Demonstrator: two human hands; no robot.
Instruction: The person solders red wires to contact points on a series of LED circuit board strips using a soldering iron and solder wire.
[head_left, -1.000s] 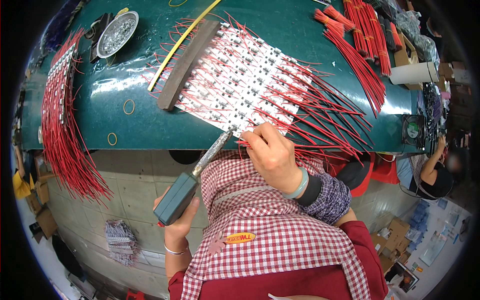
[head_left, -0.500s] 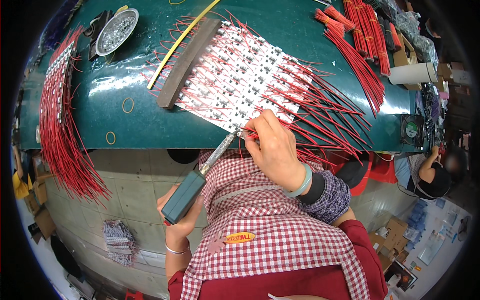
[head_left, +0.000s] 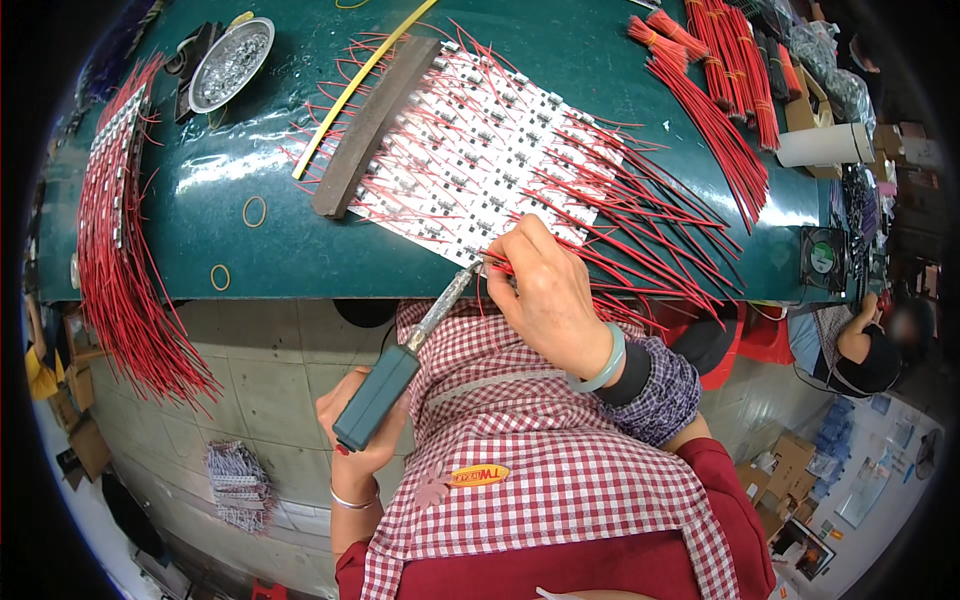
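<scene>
My left hand (head_left: pixel 365 425) is wrapped round the green handle of a soldering iron (head_left: pixel 378 396). The iron's tip meets the near corner of a white circuit board panel (head_left: pixel 490 150) dotted with small black parts. Beside that tip, my right hand (head_left: pixel 548 290) pinches a red wire (head_left: pixel 493 256) against the panel's edge; the fingers partly hide the wire's end. Many red wires (head_left: pixel 660 220) fan out from the panel's right side. A dark bar (head_left: pixel 375 130) lies across its left side.
A yellow strip (head_left: pixel 365 85) lies beyond the bar. At far left sit a metal bowl (head_left: pixel 232 65) and another wired board stack (head_left: pixel 125 200) overhanging the green table (head_left: pixel 330 260). Red wire bundles (head_left: pixel 735 75), a white roll (head_left: pixel 825 147) and a small fan (head_left: pixel 823 258) lie right. A person (head_left: pixel 865 345) sits beyond.
The soldering iron's handle has shifted very slightly, its tip staying at the panel's corner. My right hand has moved up a touch, still pinching the wire.
</scene>
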